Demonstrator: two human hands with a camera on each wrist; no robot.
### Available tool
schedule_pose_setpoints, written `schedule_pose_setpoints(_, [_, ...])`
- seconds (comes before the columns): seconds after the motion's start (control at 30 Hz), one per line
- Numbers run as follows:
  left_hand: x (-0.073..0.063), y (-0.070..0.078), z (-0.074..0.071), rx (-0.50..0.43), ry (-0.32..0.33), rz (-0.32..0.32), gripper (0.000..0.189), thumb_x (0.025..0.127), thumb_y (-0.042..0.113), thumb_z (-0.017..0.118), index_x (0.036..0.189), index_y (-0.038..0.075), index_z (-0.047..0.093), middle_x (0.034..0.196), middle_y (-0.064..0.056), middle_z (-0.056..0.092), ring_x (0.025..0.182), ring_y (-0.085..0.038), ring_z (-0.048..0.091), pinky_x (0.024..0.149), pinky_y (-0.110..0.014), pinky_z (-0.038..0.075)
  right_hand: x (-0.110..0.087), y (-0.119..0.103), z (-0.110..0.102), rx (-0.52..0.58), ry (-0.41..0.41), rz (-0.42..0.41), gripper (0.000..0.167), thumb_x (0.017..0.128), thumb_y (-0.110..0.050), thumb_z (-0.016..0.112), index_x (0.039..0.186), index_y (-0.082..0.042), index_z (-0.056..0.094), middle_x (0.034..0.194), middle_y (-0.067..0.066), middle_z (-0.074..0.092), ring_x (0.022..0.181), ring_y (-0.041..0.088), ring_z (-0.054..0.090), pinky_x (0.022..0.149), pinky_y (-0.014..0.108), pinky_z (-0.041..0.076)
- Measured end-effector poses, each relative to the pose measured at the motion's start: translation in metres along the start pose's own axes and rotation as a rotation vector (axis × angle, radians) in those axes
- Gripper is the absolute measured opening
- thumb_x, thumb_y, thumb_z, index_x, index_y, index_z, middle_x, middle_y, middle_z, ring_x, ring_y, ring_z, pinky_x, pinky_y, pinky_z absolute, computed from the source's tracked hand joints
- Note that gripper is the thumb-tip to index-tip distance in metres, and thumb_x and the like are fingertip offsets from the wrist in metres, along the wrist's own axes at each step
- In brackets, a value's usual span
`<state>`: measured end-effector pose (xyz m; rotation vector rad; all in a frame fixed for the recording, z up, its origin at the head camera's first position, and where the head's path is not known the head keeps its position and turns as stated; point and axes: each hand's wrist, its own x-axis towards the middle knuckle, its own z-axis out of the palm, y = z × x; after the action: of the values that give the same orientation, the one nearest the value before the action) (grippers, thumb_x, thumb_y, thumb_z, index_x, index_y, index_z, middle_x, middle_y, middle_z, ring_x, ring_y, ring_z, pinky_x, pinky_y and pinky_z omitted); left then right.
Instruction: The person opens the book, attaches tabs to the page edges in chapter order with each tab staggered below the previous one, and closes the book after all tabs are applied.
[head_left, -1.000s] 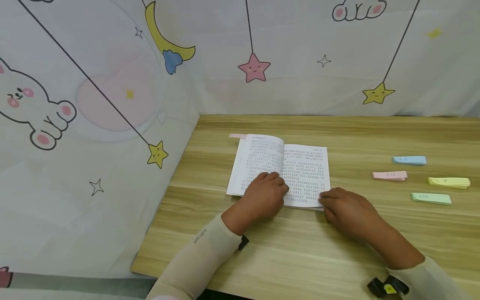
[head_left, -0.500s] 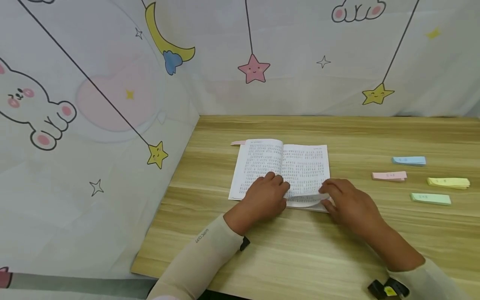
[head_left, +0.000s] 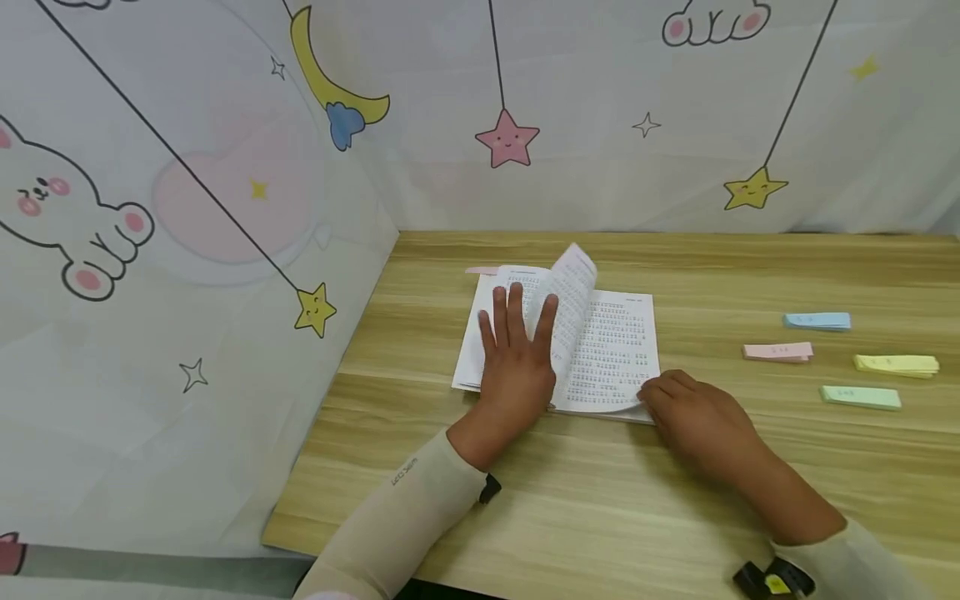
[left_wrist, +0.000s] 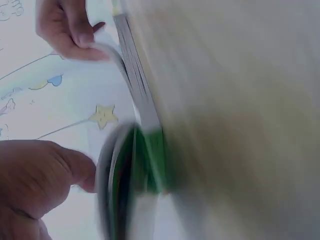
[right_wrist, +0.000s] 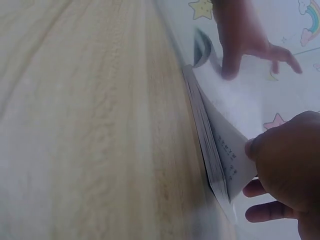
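An open book (head_left: 611, 350) with printed white pages lies on the wooden table. One page (head_left: 576, 283) stands partly raised near the spine, its top corner curling upward. My left hand (head_left: 519, 367) has its fingers spread straight over the left-hand pages, beside that raised page. At the lower right corner of the book my right hand (head_left: 697, 421) pinches a page corner between thumb and fingers. In the right wrist view the pinched page (right_wrist: 232, 155) is bent up off the page block. A pink paper strip (head_left: 482, 270) sticks out at the book's top left.
To the right lie folded paper strips: blue (head_left: 817, 321), pink (head_left: 777, 352), yellow (head_left: 896, 364) and green (head_left: 861, 397). Behind and left of the table (head_left: 600, 508) hangs a white cloth (head_left: 585, 75) printed with stars, a moon and a bear-like figure.
My left hand has opened from curled to spread and shifted slightly left. A page now stands up near the spine. My right hand has stayed at the lower right corner, pinching a page.
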<state>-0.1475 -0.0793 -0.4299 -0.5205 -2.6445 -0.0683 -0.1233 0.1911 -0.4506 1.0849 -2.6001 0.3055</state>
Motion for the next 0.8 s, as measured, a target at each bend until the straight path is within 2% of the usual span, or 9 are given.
schedule_pose_setpoints(0.07, [0.0012,-0.0023,-0.0033,0.029,-0.046,0.033,0.08,0.093,0.005,0.066,0.161,0.023,0.028,0.166,-0.025,0.009,0.153,-0.047,0.004,0.119,-0.063,0.011,0.0003,-0.0001,-0.0004,-0.008,0.0,0.0,0.021,0.082,0.0,0.074,0.103,-0.005,0.069,0.103,0.005,0.069,0.101,0.026,0.065,0.075,0.04,0.056])
schedule_pose_setpoints(0.13, [0.0023,-0.0039,-0.0071,0.014,-0.147,0.131,0.064,0.095,0.006,0.069,0.152,0.027,0.048,0.166,-0.015,0.023,0.155,-0.038,0.007,0.122,-0.056,0.007,0.0008,0.0004,-0.001,-0.02,0.007,-0.006,0.021,0.082,0.0,0.075,0.101,-0.006,0.069,0.101,0.004,0.069,0.1,0.025,0.065,0.074,0.04,0.056])
schedule_pose_setpoints(0.23, [0.0029,-0.0049,-0.0081,-0.06,-0.295,0.291,0.032,0.098,0.007,0.066,0.125,0.022,0.072,0.145,-0.002,0.056,0.148,-0.025,0.035,0.122,-0.04,0.02,0.0025,0.0015,-0.0018,-0.034,0.043,-0.027,0.018,0.083,-0.003,0.077,0.1,-0.006,0.069,0.099,0.004,0.069,0.099,0.025,0.066,0.076,0.039,0.056])
schedule_pose_setpoints(0.3, [0.0021,-0.005,-0.0064,-0.094,-0.355,0.34,0.014,0.1,0.017,0.066,0.109,0.021,0.075,0.126,0.005,0.067,0.134,-0.018,0.051,0.114,-0.032,0.034,0.004,0.0017,-0.0026,-0.032,0.079,-0.039,0.018,0.083,-0.004,0.078,0.098,-0.007,0.07,0.097,0.004,0.07,0.097,0.025,0.066,0.075,0.038,0.056])
schedule_pose_setpoints(0.4, [-0.0002,-0.0042,-0.0033,-0.084,-0.374,0.312,0.02,0.097,0.039,0.069,0.1,0.019,0.072,0.111,0.005,0.065,0.116,-0.016,0.056,0.096,-0.033,0.046,0.0057,0.0015,-0.0039,-0.017,0.134,-0.044,0.014,0.085,-0.008,0.077,0.097,-0.007,0.07,0.095,0.004,0.07,0.095,0.025,0.065,0.073,0.039,0.056])
schedule_pose_setpoints(0.53, [-0.0029,-0.0026,-0.0022,-0.049,-0.377,0.237,0.045,0.088,0.059,0.073,0.104,0.018,0.066,0.108,0.002,0.057,0.107,-0.019,0.051,0.084,-0.035,0.046,0.0051,0.0008,-0.0048,0.014,0.196,-0.055,0.009,0.096,-0.015,0.067,0.098,-0.006,0.069,0.096,0.004,0.07,0.098,0.027,0.063,0.074,0.041,0.056])
schedule_pose_setpoints(0.63, [-0.003,-0.0009,-0.0014,-0.04,-0.367,0.206,0.043,0.089,0.052,0.074,0.108,0.015,0.063,0.106,0.001,0.057,0.103,-0.02,0.052,0.081,-0.034,0.047,0.0033,0.0003,-0.005,0.044,0.219,-0.036,0.015,0.091,-0.012,0.071,0.102,-0.003,0.066,0.107,0.01,0.067,0.104,0.031,0.061,0.073,0.043,0.055])
schedule_pose_setpoints(0.7, [-0.0024,0.0006,-0.0009,-0.044,-0.343,0.18,0.04,0.09,0.042,0.073,0.115,0.013,0.061,0.106,-0.001,0.058,0.098,-0.022,0.055,0.076,-0.034,0.048,0.0022,-0.0005,-0.0054,0.059,0.225,0.014,0.032,0.08,-0.009,0.08,0.105,-0.001,0.061,0.115,0.013,0.063,0.107,0.033,0.059,0.068,0.043,0.055])
schedule_pose_setpoints(0.8, [-0.0012,0.0026,-0.0003,-0.083,-0.271,0.089,0.054,0.087,0.029,0.071,0.132,0.005,0.054,0.108,-0.007,0.06,0.084,-0.025,0.059,0.064,-0.035,0.049,0.0009,-0.0011,-0.0059,0.07,0.203,0.09,0.044,0.074,-0.01,0.085,0.107,-0.001,0.057,0.121,0.017,0.058,0.11,0.034,0.057,0.066,0.044,0.054])
